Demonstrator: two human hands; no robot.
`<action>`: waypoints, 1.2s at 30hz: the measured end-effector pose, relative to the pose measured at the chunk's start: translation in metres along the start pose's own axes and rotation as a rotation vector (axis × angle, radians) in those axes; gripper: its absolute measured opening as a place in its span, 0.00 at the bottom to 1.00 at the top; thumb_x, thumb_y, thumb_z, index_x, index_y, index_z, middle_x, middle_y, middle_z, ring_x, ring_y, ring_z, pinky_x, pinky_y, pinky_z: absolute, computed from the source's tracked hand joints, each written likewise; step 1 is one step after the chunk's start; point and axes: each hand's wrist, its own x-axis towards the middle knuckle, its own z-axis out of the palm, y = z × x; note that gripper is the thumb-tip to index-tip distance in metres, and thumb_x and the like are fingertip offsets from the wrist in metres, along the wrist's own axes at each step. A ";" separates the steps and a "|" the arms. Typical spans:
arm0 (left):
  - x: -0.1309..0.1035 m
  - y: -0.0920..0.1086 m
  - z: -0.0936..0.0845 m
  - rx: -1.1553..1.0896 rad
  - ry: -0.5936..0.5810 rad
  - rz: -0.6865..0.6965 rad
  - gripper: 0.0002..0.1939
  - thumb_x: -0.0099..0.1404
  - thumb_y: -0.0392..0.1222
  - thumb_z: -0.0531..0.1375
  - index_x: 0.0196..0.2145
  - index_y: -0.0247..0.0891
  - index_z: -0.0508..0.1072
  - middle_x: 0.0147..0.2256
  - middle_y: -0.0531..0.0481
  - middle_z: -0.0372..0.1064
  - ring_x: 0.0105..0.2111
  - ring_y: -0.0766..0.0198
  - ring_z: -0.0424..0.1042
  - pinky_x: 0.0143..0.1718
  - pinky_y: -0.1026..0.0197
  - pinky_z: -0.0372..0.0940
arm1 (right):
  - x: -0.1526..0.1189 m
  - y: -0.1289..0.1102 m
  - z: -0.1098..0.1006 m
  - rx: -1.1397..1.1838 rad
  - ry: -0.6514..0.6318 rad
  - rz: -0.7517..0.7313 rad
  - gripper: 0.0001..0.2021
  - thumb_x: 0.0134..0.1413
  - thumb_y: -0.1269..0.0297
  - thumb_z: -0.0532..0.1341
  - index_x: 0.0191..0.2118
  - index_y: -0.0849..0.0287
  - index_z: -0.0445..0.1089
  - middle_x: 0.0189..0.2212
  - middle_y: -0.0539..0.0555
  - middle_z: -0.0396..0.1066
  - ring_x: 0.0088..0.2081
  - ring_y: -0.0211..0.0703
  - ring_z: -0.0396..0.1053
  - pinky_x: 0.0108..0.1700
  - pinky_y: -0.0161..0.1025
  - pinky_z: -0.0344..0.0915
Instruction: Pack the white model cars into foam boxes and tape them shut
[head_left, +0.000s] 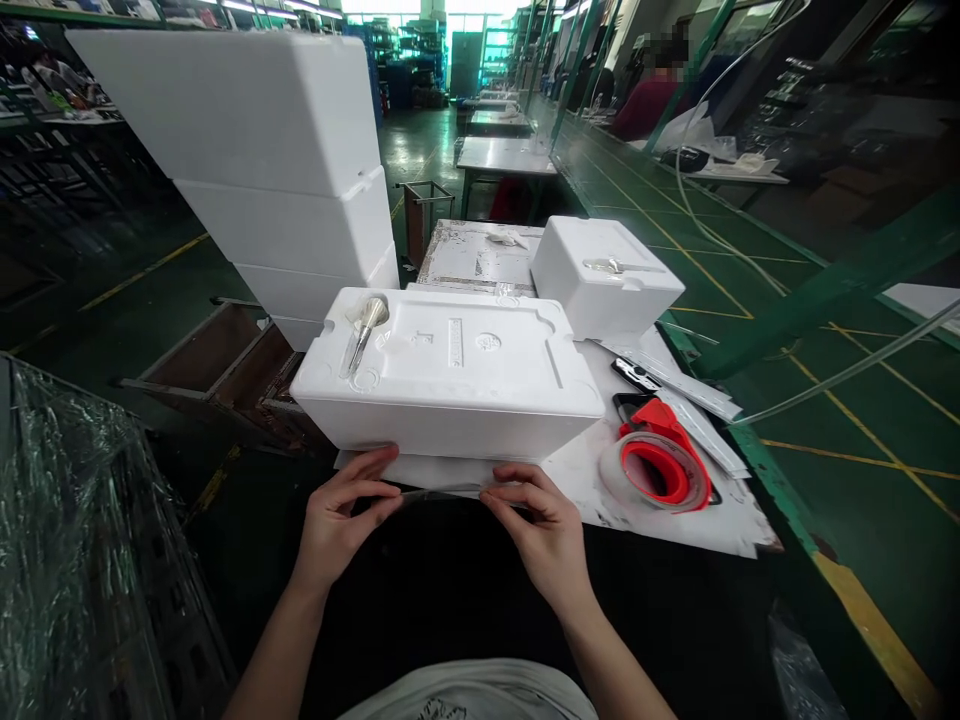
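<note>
Between both hands a thin clear strip [442, 492], which looks like packing tape, is stretched in front of a white foam box [472, 425]. My left hand [341, 515] pinches its left end, with the fingertips close to the box's lower front edge. At the other end, my right hand [540, 525] grips the strip between thumb and fingers. The box lies with its embossed lid upward, and a shiny silvery piece [367, 330] sits at the lid's left corner. To the right, a red tape dispenser [664, 465] with a clear roll rests on the table.
Tall stacked white foam boxes [300, 120] stand at the left. A smaller foam box [607, 275] sits behind the tape dispenser. A black-and-white cutter-like tool [636, 376] lies on papers. A green post [840, 270] rises at right, and a person [649, 100] is farther back.
</note>
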 end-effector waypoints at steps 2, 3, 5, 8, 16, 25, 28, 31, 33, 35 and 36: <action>0.003 -0.005 -0.003 0.084 -0.040 0.049 0.04 0.60 0.39 0.72 0.32 0.48 0.86 0.45 0.47 0.80 0.48 0.53 0.79 0.49 0.57 0.76 | 0.001 0.003 0.000 -0.039 0.031 -0.035 0.03 0.57 0.63 0.71 0.31 0.50 0.81 0.39 0.53 0.76 0.41 0.46 0.75 0.45 0.43 0.71; 0.004 -0.006 -0.004 0.118 -0.051 0.062 0.04 0.60 0.39 0.71 0.32 0.48 0.86 0.41 0.48 0.80 0.43 0.56 0.80 0.44 0.60 0.76 | 0.002 0.004 0.000 -0.051 0.040 -0.053 0.03 0.57 0.63 0.71 0.32 0.49 0.81 0.37 0.52 0.76 0.40 0.46 0.74 0.43 0.42 0.71; 0.006 -0.008 -0.003 0.157 -0.042 0.081 0.04 0.61 0.39 0.71 0.33 0.48 0.86 0.34 0.50 0.77 0.35 0.61 0.78 0.37 0.62 0.74 | 0.004 0.006 0.001 -0.069 0.054 -0.087 0.03 0.57 0.64 0.71 0.32 0.50 0.81 0.34 0.51 0.75 0.36 0.44 0.73 0.37 0.39 0.70; 0.007 -0.010 0.005 0.219 0.056 0.103 0.05 0.61 0.39 0.71 0.37 0.46 0.84 0.31 0.52 0.77 0.31 0.64 0.75 0.33 0.63 0.70 | 0.007 0.011 0.006 -0.114 0.104 -0.136 0.03 0.59 0.63 0.70 0.34 0.51 0.81 0.31 0.50 0.75 0.30 0.41 0.70 0.32 0.38 0.68; 0.013 -0.027 0.030 0.293 0.423 0.067 0.18 0.58 0.44 0.73 0.34 0.43 0.65 0.31 0.54 0.78 0.26 0.67 0.70 0.30 0.63 0.66 | 0.010 0.031 0.033 -0.077 0.395 -0.203 0.14 0.56 0.61 0.73 0.43 0.55 0.70 0.29 0.48 0.77 0.23 0.37 0.63 0.27 0.37 0.64; 0.016 -0.030 0.037 0.364 0.466 0.099 0.18 0.61 0.48 0.71 0.33 0.43 0.64 0.33 0.51 0.78 0.29 0.64 0.73 0.33 0.61 0.68 | 0.015 0.034 0.043 -0.242 0.444 -0.213 0.11 0.61 0.55 0.69 0.37 0.56 0.71 0.28 0.49 0.73 0.23 0.37 0.63 0.28 0.38 0.65; 0.018 -0.030 0.034 0.423 0.499 0.119 0.19 0.60 0.50 0.72 0.32 0.43 0.64 0.31 0.54 0.73 0.27 0.65 0.68 0.33 0.61 0.67 | 0.017 0.032 0.039 -0.299 0.441 -0.237 0.12 0.62 0.54 0.68 0.36 0.55 0.69 0.31 0.51 0.76 0.23 0.37 0.63 0.29 0.39 0.65; 0.019 -0.029 0.019 0.532 0.550 0.130 0.21 0.57 0.50 0.73 0.30 0.43 0.64 0.27 0.58 0.63 0.25 0.67 0.62 0.31 0.62 0.63 | 0.020 0.027 0.025 -0.380 0.458 -0.247 0.17 0.59 0.53 0.71 0.30 0.54 0.63 0.25 0.47 0.67 0.23 0.37 0.60 0.28 0.38 0.61; 0.018 -0.026 0.007 0.543 0.568 0.112 0.19 0.59 0.50 0.72 0.30 0.42 0.65 0.25 0.59 0.61 0.24 0.67 0.62 0.29 0.63 0.61 | 0.019 0.023 0.014 -0.421 0.467 -0.259 0.21 0.58 0.53 0.71 0.27 0.53 0.59 0.22 0.44 0.58 0.22 0.36 0.57 0.27 0.37 0.58; 0.014 -0.022 0.003 0.497 0.540 0.107 0.15 0.63 0.49 0.69 0.30 0.41 0.67 0.25 0.58 0.63 0.23 0.67 0.62 0.26 0.64 0.60 | 0.016 0.019 0.008 -0.419 0.434 -0.285 0.20 0.63 0.55 0.67 0.26 0.53 0.58 0.21 0.44 0.56 0.22 0.36 0.55 0.26 0.37 0.56; 0.012 -0.020 0.005 0.478 0.502 0.117 0.12 0.65 0.47 0.67 0.31 0.41 0.69 0.25 0.57 0.65 0.22 0.67 0.63 0.25 0.64 0.60 | 0.014 0.016 0.009 -0.396 0.387 -0.296 0.20 0.65 0.57 0.65 0.25 0.53 0.58 0.21 0.45 0.57 0.22 0.36 0.56 0.26 0.37 0.57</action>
